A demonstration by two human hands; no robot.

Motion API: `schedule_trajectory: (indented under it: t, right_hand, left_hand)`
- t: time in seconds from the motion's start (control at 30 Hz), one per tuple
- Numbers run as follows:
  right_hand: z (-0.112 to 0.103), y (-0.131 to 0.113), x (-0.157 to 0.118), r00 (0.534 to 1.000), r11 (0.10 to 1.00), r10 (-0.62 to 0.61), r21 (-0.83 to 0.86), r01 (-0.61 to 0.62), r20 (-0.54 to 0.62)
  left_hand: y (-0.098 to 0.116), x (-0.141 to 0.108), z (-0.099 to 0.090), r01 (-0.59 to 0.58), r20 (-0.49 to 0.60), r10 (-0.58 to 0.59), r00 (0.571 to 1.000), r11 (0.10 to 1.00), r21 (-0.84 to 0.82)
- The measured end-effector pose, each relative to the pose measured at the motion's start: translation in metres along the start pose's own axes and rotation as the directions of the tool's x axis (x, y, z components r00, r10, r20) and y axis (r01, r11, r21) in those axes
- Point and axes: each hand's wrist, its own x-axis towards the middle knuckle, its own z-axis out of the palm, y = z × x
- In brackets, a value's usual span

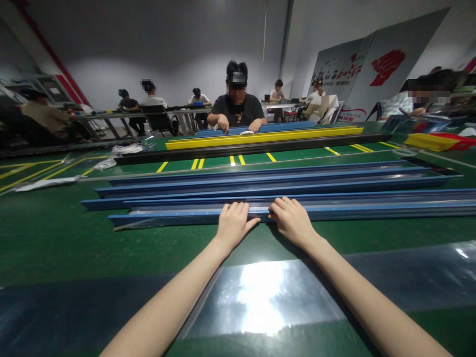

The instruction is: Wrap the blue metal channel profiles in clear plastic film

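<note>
A long blue channel strip (178, 216) lies across the green table, with clear film along it that sticks out loosely at its left end. My left hand (234, 223) grips its near edge, fingers over the top and thumb stretched to the right along the front. Just right of it, my right hand (292, 218) has its fingers curled over the same strip, with a small gap between the hands. Behind lie more blue strips (241, 189), roughly parallel. Nearest me, a wide transparent sheet (312, 292) lies flat under my forearms.
Yellow strips (260, 138) and a black strip (253, 148) lie farther back, before a seated person (238, 106) handling blue strips. Crumpled plastic (106, 163) is at left; yellow and red bins (431, 142) stand at right.
</note>
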Motion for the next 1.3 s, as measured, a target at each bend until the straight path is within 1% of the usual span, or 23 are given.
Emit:
schedule_trajectory:
  t: [0.1, 0.27, 0.37, 0.57, 0.7, 0.83, 1.07, 1.17, 1.3]
  right_hand:
    - [-0.002, 0.004, 0.0, 1.0, 1.0, -0.001, -0.003, 0.001, 0.019]
    - [-0.006, 0.014, -0.005, 0.998, 1.0, 0.009, -0.013, -0.008, 0.056]
    - [-0.009, 0.021, -0.007, 0.995, 1.0, 0.015, -0.016, -0.014, 0.095]
    - [-0.016, 0.034, -0.013, 0.987, 0.998, 0.045, -0.044, -0.039, 0.156]
    - [-0.017, 0.044, -0.02, 0.985, 0.997, 0.074, -0.046, -0.068, 0.154]
    - [-0.016, 0.049, -0.023, 0.986, 0.995, 0.09, -0.045, -0.084, 0.144]
    - [-0.015, 0.043, -0.024, 0.989, 0.996, 0.083, -0.022, -0.081, 0.123]
    - [-0.012, 0.036, -0.022, 0.99, 0.996, 0.079, 0.025, -0.082, 0.113]
    - [-0.005, 0.025, -0.019, 0.993, 0.997, 0.034, 0.063, -0.042, 0.114]
  left_hand:
    - [-0.001, 0.0, 0.002, -0.039, -0.001, 0.039, 0.999, 0.999, -0.025]
    - [0.0, -0.001, 0.003, -0.148, -0.031, 0.146, 0.989, 0.986, -0.077]
    - [0.001, 0.0, 0.002, -0.173, -0.054, 0.17, 0.984, 0.983, -0.068]
    - [0.0, -0.001, 0.0, -0.138, -0.078, 0.137, 0.987, 0.99, -0.006]
    - [0.001, -0.001, -0.002, -0.099, -0.07, 0.101, 0.992, 0.995, 0.023]
    - [0.001, -0.001, -0.004, -0.072, -0.061, 0.073, 0.995, 0.997, 0.017]
    - [0.001, 0.0, -0.003, -0.048, -0.055, 0.049, 0.997, 0.998, 0.028]
    - [0.001, 0.0, -0.003, -0.043, -0.048, 0.045, 0.998, 0.999, 0.033]
    - [0.001, 0.0, -0.003, -0.039, -0.037, 0.041, 0.998, 0.998, 0.038]
